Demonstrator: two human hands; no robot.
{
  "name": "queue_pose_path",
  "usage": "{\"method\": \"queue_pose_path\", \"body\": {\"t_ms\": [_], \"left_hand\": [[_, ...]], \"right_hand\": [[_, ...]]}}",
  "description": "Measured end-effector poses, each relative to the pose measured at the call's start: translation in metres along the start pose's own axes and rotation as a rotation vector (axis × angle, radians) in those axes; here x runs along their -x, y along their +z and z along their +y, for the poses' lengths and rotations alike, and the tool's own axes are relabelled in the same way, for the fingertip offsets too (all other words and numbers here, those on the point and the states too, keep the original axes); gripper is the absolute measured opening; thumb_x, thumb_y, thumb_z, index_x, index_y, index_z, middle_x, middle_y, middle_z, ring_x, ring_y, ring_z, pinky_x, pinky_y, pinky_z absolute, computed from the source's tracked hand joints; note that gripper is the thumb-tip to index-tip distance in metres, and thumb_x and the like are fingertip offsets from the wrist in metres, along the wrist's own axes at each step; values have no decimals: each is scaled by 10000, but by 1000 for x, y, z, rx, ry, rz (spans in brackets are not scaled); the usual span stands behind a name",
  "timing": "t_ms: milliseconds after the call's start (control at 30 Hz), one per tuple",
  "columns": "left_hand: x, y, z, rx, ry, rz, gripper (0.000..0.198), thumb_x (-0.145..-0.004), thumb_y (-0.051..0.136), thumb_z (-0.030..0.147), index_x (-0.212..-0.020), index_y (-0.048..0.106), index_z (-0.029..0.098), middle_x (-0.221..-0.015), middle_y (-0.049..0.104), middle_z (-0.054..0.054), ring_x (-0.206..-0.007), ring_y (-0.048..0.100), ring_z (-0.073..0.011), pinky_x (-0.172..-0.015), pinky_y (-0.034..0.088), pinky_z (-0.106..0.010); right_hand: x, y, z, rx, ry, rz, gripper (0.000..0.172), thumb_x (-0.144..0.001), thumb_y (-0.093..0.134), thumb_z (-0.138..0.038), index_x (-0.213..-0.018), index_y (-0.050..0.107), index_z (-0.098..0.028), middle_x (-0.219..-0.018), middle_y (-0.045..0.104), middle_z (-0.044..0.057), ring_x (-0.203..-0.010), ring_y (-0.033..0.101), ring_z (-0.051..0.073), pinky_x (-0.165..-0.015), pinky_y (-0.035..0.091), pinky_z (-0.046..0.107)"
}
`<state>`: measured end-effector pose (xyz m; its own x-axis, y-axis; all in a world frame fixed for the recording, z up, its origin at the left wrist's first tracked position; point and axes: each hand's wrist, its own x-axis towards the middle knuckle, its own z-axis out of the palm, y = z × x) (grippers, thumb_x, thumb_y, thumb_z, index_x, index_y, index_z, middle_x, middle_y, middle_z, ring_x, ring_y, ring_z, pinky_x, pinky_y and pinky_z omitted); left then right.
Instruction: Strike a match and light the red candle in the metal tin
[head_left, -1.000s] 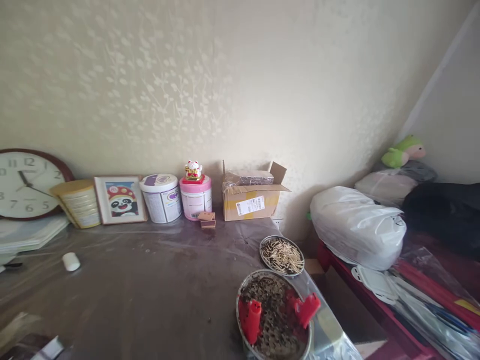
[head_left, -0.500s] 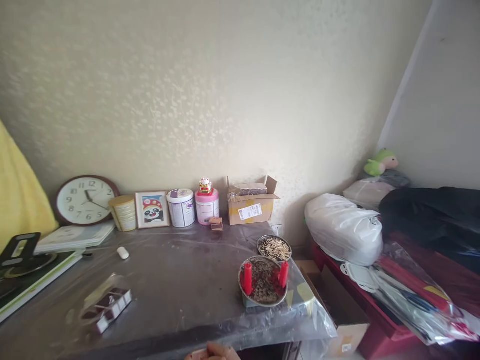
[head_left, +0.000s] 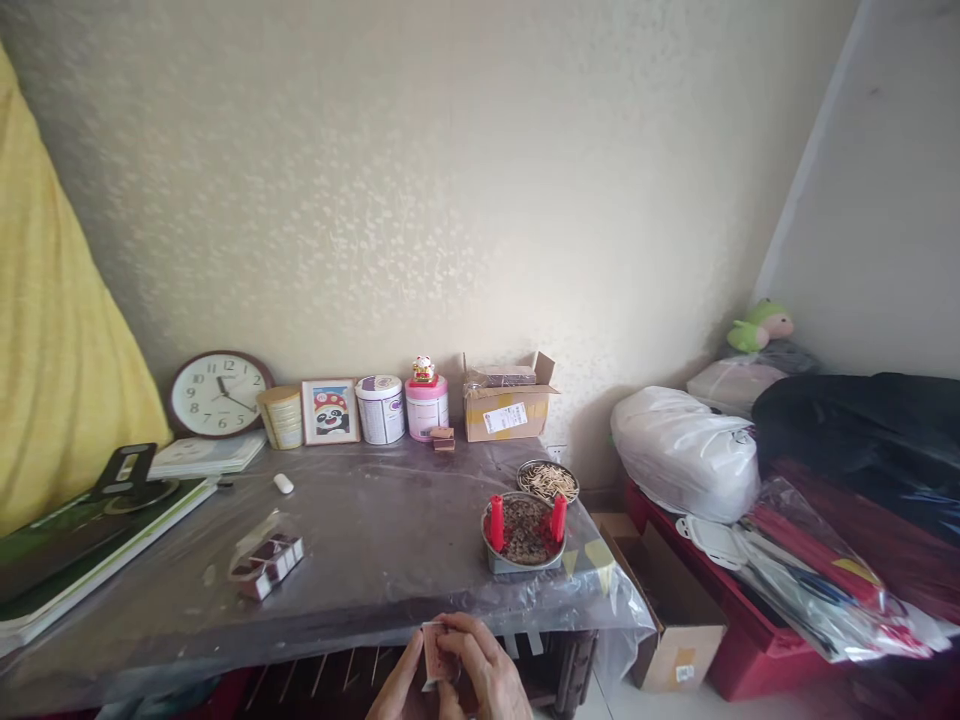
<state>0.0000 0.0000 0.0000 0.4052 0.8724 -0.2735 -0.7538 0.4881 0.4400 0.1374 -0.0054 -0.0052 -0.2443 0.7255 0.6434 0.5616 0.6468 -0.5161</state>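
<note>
Low at the bottom edge, in front of the table, my two hands meet around a small matchbox (head_left: 433, 655). My left hand (head_left: 401, 690) pinches its left side with fingers closed. My right hand (head_left: 484, 672) wraps over its right side. On the plastic-covered table (head_left: 360, 560) stand a metal bowl with two red candles (head_left: 523, 528) and, behind it, a dish of matchsticks (head_left: 548, 481). A bagged pack of matchboxes (head_left: 268, 562) lies to the left.
Along the wall stand a clock (head_left: 218, 393), tins, a panda picture (head_left: 330, 411), a pink tin (head_left: 426, 405) and a cardboard box (head_left: 506, 405). Books lie at the left. A white bag (head_left: 686, 455) and red storage fill the right; an open box (head_left: 671, 625) sits on the floor.
The view has pulled back from the table and turned left. My hands have come up into view at the bottom edge, closed on the small matchbox.
</note>
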Motion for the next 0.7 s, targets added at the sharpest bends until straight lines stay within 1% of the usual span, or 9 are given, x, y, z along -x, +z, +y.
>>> {"method": "queue_pose_path", "body": {"t_ms": [67,133,200,300,400,467,500,600,700], "left_hand": [[1,2,-4,-3,-33,-6,184,-773,691,333,-923,720,230,-965,725,-53,-1040,635,-253,-751,543,-302],[3,5,-8,15,-29,-11,232,-793,675,326,-994,715,218,-1018,724,-51,-1035,633,-226,-799,529,-303],[4,7,-10,33,13,-36,245,-843,618,308,-1061,696,229,-1045,724,-43,-1002,637,-191,-829,511,-300],[7,8,-12,29,60,-82,270,-886,555,305,-1120,671,238,-1062,723,-55,-980,638,-189,-827,502,-321],[10,9,-10,9,75,-83,298,-894,542,308,-1166,645,240,-1018,728,-66,-947,644,-194,-807,494,-336],[12,9,-7,13,69,-71,303,-891,548,293,-1173,638,232,-987,731,-66,-893,653,-182,-791,491,-334],[13,10,-6,18,64,-63,304,-887,552,283,-1175,635,230,-988,730,-64,-868,656,-175,-781,490,-331],[13,10,-4,-31,49,-15,330,-873,559,279,-1195,611,228,-930,733,-54,-778,658,-155,-706,481,-301],[12,9,-6,-151,30,34,360,-854,562,304,-1195,601,198,-772,722,-49,-640,634,-144,-590,431,-263]], "right_hand": [[-3,-6,-6,-15,-19,-2,445,-657,544,-42,-1059,564,-231,-1163,637,70,-1024,655,184,-871,537,248],[-5,-11,-12,-22,-9,30,405,-680,511,-34,-1031,564,-229,-1114,643,69,-986,657,179,-845,545,261],[-7,-15,-18,-25,29,60,353,-706,487,-27,-985,572,-227,-1067,644,62,-950,653,172,-828,545,269],[-9,-21,-24,-19,72,39,318,-730,491,-25,-958,580,-228,-1041,641,57,-935,640,174,-819,538,278],[-11,-28,-26,-63,81,-57,243,-798,557,-103,-1003,591,-230,-1065,632,58,-958,627,181,-837,524,283],[-13,-33,-25,-123,98,-127,226,-816,620,-184,-1037,600,-229,-1106,618,60,-989,619,183,-867,510,280],[-14,-36,-23,-147,116,-141,214,-824,629,-208,-1037,608,-227,-1116,613,61,-991,620,179,-874,504,276],[-16,-39,-14,-179,169,-114,125,-885,540,-188,-960,637,-215,-1045,628,53,-926,639,154,-839,501,249],[-16,-37,-6,-163,182,-105,169,-901,492,-153,-885,652,-207,-942,637,40,-841,647,137,-776,502,226]]}}
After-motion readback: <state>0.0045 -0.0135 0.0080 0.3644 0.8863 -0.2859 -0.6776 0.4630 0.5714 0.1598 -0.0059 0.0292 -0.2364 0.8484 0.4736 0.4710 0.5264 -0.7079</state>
